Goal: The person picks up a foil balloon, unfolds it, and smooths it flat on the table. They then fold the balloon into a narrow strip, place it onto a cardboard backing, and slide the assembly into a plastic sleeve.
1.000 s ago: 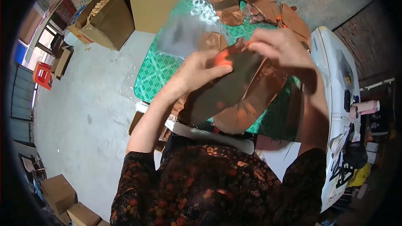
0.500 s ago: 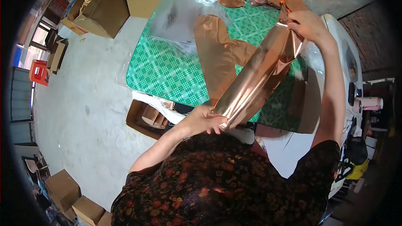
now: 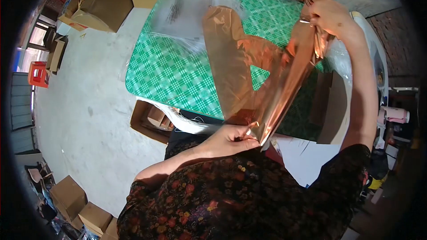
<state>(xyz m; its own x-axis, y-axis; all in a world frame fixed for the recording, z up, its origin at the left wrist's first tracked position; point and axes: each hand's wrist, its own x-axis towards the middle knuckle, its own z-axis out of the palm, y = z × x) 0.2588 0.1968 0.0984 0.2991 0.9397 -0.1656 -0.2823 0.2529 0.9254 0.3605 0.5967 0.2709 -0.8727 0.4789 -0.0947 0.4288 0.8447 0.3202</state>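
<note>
Both hands stretch a long, shiny copper-coloured foil piece (image 3: 284,84) above the green checked table (image 3: 178,71): left hand (image 3: 231,140) pinches its near end, right hand (image 3: 329,18) its far end, fingertips hidden in crumpled foil.

**Shiny foil over a checked cloth**

The copper foil balloon (image 3: 284,80) is thin metallic film, mirror-glossy and creased along its folds. On the green checked tablecloth (image 3: 178,75), which looks like smooth woven or plastic-coated cloth, lies a clear, glossy plastic bag (image 3: 178,13). Left of the tablecloth, the cardboard box (image 3: 100,2) is matt brown card, and the floor (image 3: 84,106) is rough, dull concrete.
</note>
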